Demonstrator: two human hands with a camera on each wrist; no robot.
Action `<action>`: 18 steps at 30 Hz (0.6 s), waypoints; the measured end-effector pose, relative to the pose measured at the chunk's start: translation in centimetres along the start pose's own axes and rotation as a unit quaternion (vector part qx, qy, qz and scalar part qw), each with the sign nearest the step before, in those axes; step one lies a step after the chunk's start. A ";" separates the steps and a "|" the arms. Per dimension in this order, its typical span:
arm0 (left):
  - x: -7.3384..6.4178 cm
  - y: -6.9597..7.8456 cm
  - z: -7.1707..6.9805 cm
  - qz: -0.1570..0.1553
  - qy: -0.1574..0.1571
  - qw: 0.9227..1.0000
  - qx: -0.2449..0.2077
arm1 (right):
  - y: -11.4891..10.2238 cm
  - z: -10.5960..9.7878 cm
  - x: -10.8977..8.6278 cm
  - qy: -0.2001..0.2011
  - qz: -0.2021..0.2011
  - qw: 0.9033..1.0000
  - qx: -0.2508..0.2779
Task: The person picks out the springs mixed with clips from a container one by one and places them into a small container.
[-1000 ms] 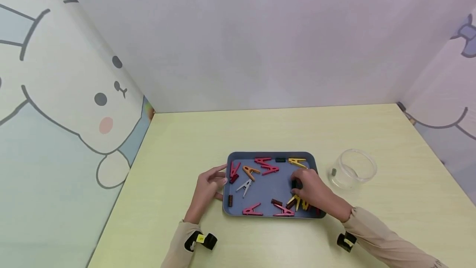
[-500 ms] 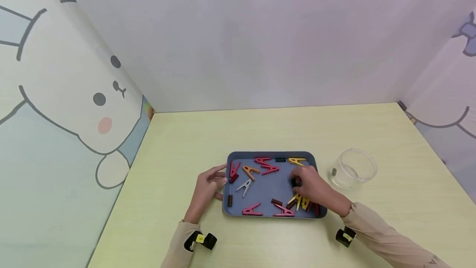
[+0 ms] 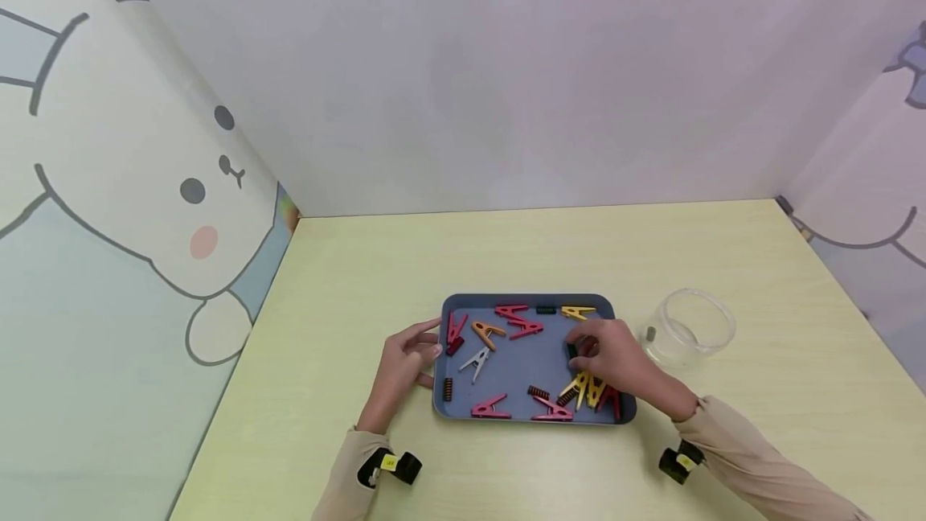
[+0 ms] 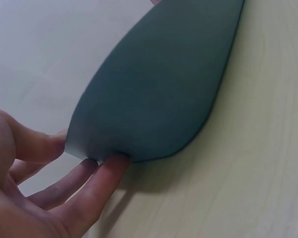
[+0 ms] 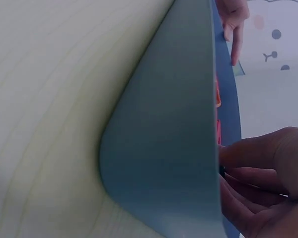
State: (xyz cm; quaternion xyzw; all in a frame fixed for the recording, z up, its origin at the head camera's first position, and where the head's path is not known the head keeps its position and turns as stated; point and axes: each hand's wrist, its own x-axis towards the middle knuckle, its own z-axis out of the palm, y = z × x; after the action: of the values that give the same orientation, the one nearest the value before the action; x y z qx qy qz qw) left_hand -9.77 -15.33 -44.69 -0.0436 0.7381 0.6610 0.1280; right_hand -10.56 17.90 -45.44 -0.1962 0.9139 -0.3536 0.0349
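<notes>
My left hand rests its fingers against the left wall of a shallow blue-grey tray; in the left wrist view fingertips touch the tray's outer side and rim. Inside the tray's right part, my right hand pinches a small dark piece between thumb and fingers, mostly covered by them. Spring clips lie around: an orange clip, a silver clip, several pink-red ones such as the clip, and yellow clips below the right hand. Small ribbed dark pieces lie among them.
A clear round container stands on the pale wooden table to the right of the tray, with a small dark piece low at its left side. White walls rise behind, and cartoon panels flank the table.
The right hand shifts slightly up and right, still pinching the dark piece, and its fingers part a little, showing more of it and of the clips below. The left hand stays put.
</notes>
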 end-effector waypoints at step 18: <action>-0.1 0.0 0.1 -0.001 0.004 1.000 0.008 | -0.1 -1.3 -0.9 0.024 -0.005 0.998 0.060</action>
State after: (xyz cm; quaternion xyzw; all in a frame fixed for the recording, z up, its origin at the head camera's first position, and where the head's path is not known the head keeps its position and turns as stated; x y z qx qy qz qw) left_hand -9.64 -15.27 -44.65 -0.0464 0.7436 0.6550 0.1258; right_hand -9.96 18.99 -44.41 -0.1899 0.8908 -0.4122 0.0232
